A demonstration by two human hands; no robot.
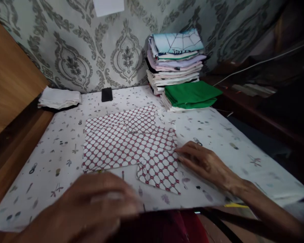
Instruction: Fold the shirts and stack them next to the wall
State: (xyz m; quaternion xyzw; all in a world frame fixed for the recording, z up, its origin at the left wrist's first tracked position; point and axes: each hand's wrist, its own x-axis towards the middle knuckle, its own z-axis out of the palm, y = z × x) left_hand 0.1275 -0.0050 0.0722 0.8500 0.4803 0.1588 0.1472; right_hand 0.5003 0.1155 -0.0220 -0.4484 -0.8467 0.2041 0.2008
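Note:
A white shirt (116, 145) with a red and grey lattice print lies spread on the table, its upper part lightly creased. One sleeve (162, 172) sticks out toward me at the lower right. At the shirt's right edge, the fingertips of my right hand (205, 163) are closed on the fabric near the base of that sleeve. My left hand (96, 202) is in front of the shirt, close to the camera and smeared by motion. Its fingers look bent, but whether they hold anything cannot be made out.
A tall stack of folded clothes (176, 64) stands at the back, with a folded green cloth (192, 94) before it. White folded cloths (59, 98) and a small black object (106, 95) lie at the back left. A wooden panel (12, 74) borders the left side.

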